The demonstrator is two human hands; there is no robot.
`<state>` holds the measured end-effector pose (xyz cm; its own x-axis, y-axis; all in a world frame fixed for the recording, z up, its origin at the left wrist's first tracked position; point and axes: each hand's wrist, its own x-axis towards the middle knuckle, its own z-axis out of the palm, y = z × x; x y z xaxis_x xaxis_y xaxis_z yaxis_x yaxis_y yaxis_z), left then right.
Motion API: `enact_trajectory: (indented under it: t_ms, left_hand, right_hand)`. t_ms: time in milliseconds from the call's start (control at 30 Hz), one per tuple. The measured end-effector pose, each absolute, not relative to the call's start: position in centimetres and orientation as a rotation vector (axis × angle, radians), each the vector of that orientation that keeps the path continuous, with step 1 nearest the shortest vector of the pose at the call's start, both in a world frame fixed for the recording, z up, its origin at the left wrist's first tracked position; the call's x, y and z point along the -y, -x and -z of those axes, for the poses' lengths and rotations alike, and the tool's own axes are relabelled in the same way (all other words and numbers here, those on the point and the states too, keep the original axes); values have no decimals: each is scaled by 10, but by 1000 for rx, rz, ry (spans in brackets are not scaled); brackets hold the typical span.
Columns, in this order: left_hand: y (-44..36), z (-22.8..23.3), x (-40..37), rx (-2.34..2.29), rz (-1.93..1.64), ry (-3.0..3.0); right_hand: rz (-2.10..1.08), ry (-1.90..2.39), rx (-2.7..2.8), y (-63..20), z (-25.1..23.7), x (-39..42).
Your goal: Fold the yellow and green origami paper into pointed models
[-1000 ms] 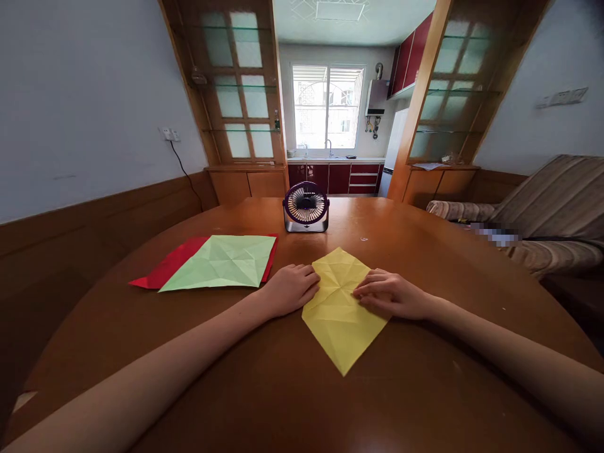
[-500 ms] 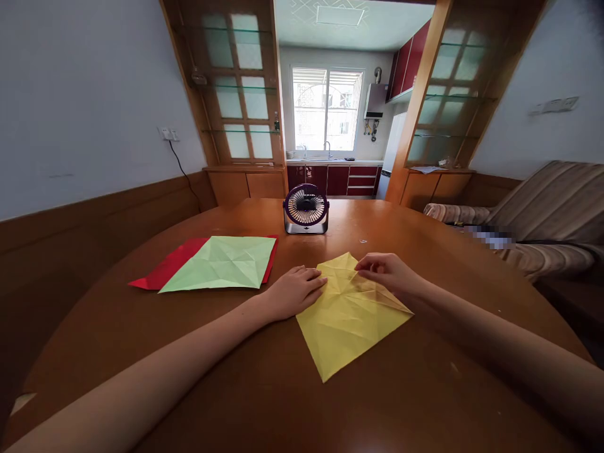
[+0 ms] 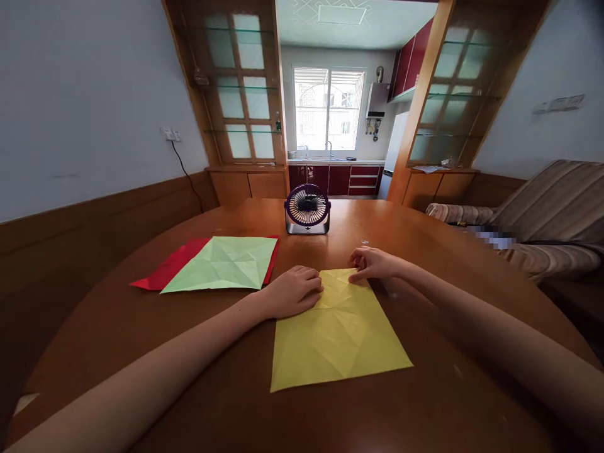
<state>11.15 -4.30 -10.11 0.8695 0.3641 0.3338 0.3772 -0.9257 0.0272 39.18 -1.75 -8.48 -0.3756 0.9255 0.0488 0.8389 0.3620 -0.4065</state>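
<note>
Left hand (image 3: 291, 290) hiding yellow paper (image 3: 337, 330) corner

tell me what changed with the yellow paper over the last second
The yellow paper turned from a diamond to lie square-on and flat. The right hand moved to its far corner; the left hand stayed pressing its left edge. Green paper, red paper and fan unchanged.

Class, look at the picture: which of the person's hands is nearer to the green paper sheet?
Left. The left hand rests on the yellow sheet's far left corner, just right of the green paper sheet. The right hand is farther right, at the yellow sheet's far right corner.
</note>
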Motion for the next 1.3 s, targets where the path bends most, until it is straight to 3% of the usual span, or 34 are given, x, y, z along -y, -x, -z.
enact_trajectory:
  t_ms: [267, 433, 733, 1300]
  left_hand:
    - [-112, 106, 45, 643, 477, 2997]
    - [-111, 107, 45, 657, 492, 3003]
    - [-112, 108, 43, 625, 544, 3078]
    - [-111, 108, 44, 674, 514, 3076]
  right_hand:
    - [-688, 1719, 2449, -386, 73, 4]
    - [-649, 1757, 2504, -383, 70, 1]
    - [-728, 1575, 2257, -386, 84, 16]
    - [-187, 982, 2259, -373, 117, 77]
